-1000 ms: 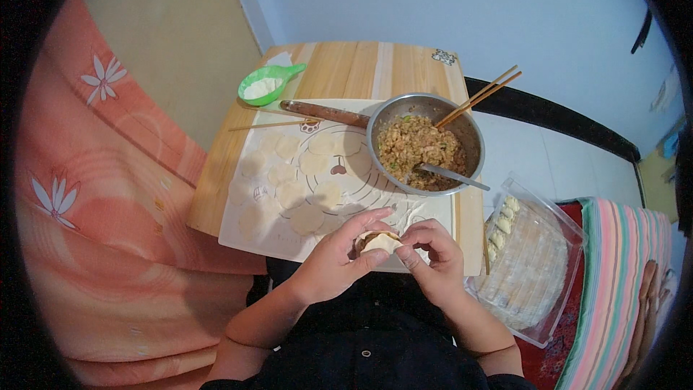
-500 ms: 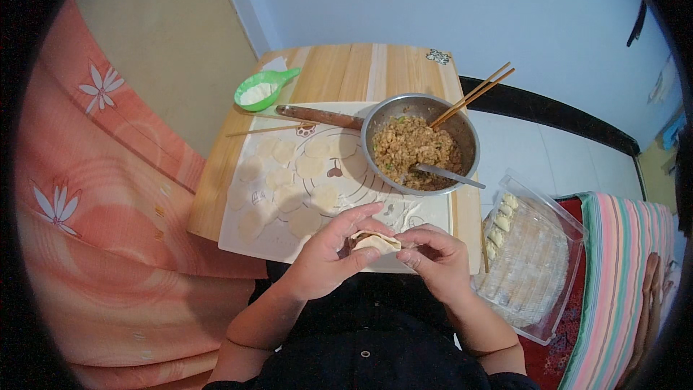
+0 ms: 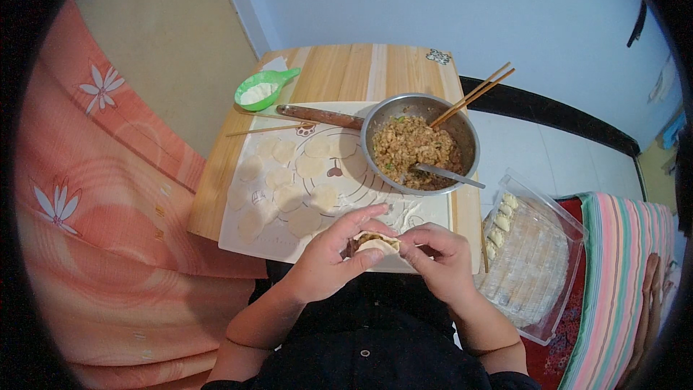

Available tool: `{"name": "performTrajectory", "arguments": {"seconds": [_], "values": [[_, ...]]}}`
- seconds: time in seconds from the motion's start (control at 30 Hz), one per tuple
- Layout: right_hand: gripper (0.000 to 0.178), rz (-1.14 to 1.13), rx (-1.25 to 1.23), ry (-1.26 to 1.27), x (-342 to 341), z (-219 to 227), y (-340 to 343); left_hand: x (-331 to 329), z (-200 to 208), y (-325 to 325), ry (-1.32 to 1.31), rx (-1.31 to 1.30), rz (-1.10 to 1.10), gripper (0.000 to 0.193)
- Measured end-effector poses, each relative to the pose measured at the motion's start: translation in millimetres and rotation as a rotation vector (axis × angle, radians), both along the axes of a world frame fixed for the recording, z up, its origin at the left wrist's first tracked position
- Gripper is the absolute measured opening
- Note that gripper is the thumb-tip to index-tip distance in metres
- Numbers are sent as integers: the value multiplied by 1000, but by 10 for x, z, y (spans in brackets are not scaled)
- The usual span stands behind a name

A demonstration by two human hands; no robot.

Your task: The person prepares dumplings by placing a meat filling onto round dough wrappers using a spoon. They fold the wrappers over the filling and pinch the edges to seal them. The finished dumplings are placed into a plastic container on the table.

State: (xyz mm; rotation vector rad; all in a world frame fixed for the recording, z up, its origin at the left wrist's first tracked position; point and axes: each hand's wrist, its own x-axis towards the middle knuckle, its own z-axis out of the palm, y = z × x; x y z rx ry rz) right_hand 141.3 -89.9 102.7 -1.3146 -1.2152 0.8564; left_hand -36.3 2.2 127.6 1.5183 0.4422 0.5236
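A half-folded dumpling (image 3: pixel 380 247), with brown filling showing between its dough edges, is held over the near edge of the mat. My left hand (image 3: pixel 338 251) cradles it from the left, thumb on its near face and fingers behind. At its right end, my right hand (image 3: pixel 437 256) pinches the dough between thumb and fingertips. Several round dumpling wrappers (image 3: pixel 309 166) lie on the white mat (image 3: pixel 271 249). Beyond the hands stands a metal bowl (image 3: pixel 473 141) of minced filling (image 3: pixel 411 146), with a spoon (image 3: pixel 451 175) and chopsticks (image 3: pixel 476 94) in it.
A rolling pin (image 3: pixel 317 115) lies left of the bowl, near a green scoop of flour (image 3: pixel 258 94) and a thin stick (image 3: pixel 271 129). To the right, a clear plastic tray (image 3: pixel 530 328) holds a row of dumplings (image 3: pixel 502 222), beside striped cloth (image 3: pixel 624 274). An orange curtain (image 3: pixel 130 209) hangs left.
The dumpling's edges now gape wider at the left, showing more filling. My right fingers have shifted slightly at its right end; both hands stay in nearly the same place.
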Motion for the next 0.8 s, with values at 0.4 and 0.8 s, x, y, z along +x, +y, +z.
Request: {"name": "performTrajectory", "arguments": {"seconds": [0.4,0.8], "values": [[16,15,139,-163,26,81,7,5,-20,-38,67,129,77,58],[16,-48,262,-349,-21,176,-30,-15,35,-75,207,332,55,62]]}}
